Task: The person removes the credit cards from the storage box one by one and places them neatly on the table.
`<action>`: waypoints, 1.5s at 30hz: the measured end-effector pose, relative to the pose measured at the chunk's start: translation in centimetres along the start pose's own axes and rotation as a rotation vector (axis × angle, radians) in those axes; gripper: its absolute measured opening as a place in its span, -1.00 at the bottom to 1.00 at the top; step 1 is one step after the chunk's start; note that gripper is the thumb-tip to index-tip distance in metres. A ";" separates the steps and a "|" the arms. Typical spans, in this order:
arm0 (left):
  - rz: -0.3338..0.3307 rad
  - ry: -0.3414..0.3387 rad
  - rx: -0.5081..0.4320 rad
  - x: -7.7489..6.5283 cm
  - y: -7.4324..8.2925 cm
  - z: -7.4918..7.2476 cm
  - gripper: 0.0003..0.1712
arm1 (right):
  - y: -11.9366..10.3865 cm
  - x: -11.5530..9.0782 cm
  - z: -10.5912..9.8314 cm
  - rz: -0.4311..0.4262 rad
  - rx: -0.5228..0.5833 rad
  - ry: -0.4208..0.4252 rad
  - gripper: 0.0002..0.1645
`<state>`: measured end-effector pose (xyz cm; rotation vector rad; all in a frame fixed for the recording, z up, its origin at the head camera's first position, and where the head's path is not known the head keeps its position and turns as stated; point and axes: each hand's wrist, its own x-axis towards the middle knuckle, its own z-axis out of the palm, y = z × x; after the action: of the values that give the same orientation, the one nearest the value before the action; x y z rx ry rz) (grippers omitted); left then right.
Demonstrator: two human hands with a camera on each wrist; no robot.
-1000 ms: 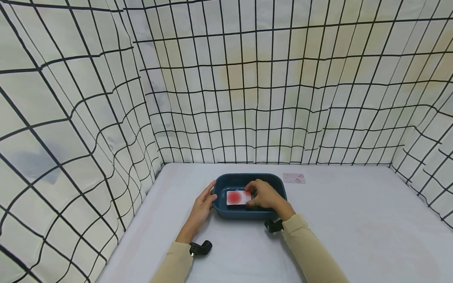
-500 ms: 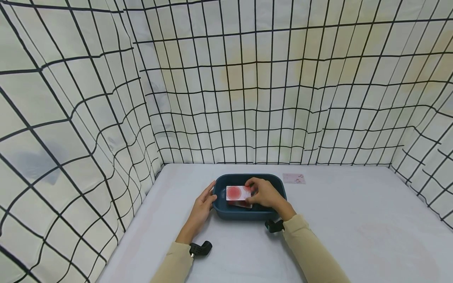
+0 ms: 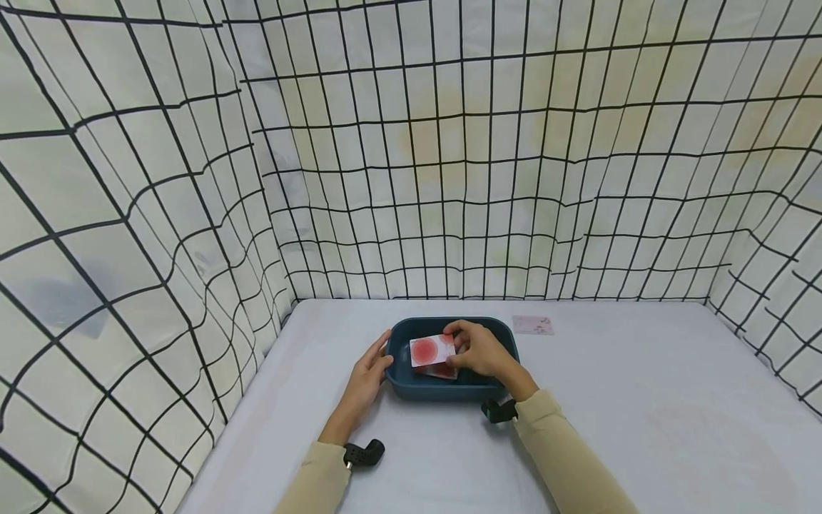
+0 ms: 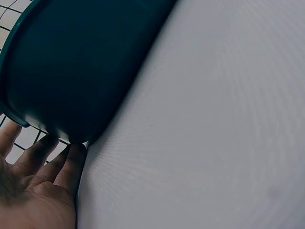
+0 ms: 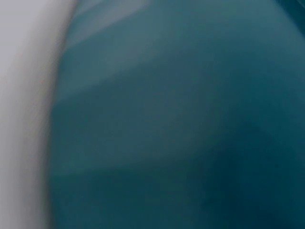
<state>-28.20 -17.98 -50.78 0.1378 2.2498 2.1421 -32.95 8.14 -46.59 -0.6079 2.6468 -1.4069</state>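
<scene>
A dark blue plastic basin (image 3: 452,392) stands on the white table. My right hand (image 3: 478,350) reaches into it and pinches a white card (image 3: 432,350) with a red circle, held slightly tilted above the basin floor. Under that card, partly hidden by it, lies another reddish card (image 3: 440,371). My left hand (image 3: 367,371) is at the basin's left end, its extended fingers touching the outer wall. The left wrist view shows those fingertips (image 4: 74,155) against the basin wall (image 4: 81,62). Only the blurred basin side (image 5: 157,119) fills the right wrist view; the right hand is out of it.
A pink printed card (image 3: 533,325) lies flat on the table just behind and right of the basin. White cloth walls with a black grid net (image 3: 462,235) enclose the table at the back and sides. A black wrist camera (image 3: 364,453) sits on the left wrist.
The right hand has lifted the red-circle card from the basin floor and tilted its right side upward, exposing the reddish card beneath. The left hand stays in place.
</scene>
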 end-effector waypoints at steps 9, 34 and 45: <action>0.004 -0.008 0.006 -0.1 0.1 0.0 -0.40 | -0.1 -0.1 -0.1 -0.011 0.046 0.015 -0.40; -0.003 -0.002 0.001 -0.2 0.1 0.0 -0.40 | -0.4 -0.4 -1.6 -0.076 -0.010 0.061 -0.33; 0.013 -0.007 -0.005 -0.1 0.1 0.0 -0.38 | -0.2 -0.8 -3.9 -0.114 0.021 0.061 -0.33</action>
<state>-28.04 -17.97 -50.67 0.1599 2.2453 2.1498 -33.18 11.35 -44.28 -0.7356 2.6791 -1.5046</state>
